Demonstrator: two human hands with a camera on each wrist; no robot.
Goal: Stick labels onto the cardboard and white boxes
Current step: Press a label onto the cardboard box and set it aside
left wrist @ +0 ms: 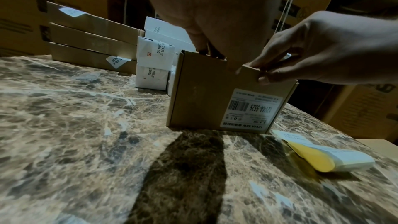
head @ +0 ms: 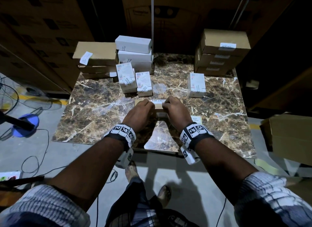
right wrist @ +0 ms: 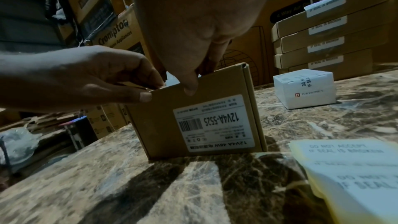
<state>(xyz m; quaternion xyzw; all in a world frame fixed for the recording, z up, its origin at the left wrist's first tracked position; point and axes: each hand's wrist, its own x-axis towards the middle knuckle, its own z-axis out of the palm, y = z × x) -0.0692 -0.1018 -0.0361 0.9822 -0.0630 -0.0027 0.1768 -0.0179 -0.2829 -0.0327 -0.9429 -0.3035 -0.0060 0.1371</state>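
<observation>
Two hands: the left hand [head: 141, 110] and the right hand [head: 174, 108] were both set on the top edge of one cardboard box [left wrist: 215, 98], stood on edge near the middle of the marble table [head: 94, 111].
Left grip: fingers were curled over the box's top edge, pinching it; what lay under the fingertips could not be told.
Right grip: thumb and fingers were closed on the top edge, the thumb laid down the near face.
Seal label [head: 158, 100]: a white strip printed "SEAL IS BROKEN" was seen along the box top, between the two hands.
Box face: a white barcode sticker [right wrist: 212, 123] reading "12V4A-5525" was borne upside down on the near side.
Box contents: nothing could be seen; the box was shut.
Label stack [right wrist: 353, 173]: sheets on yellow backing, printed "DO NOT ACCEPT IF SEAL IS BROKEN", were laid near the table's front-right part, just beside the right wrist.
Far-left corner: three flat cardboard boxes [head: 96, 57] were stacked, with white boxes [head: 134, 52] piled beside them and two more white boxes [head: 135, 81] stood in front.
Far-right corner: four sealed cardboard boxes [head: 221, 52] were stacked, each showing a white label.
Right side: one white box [head: 196, 84] was stood alone, sealed with a printed strip.
</observation>
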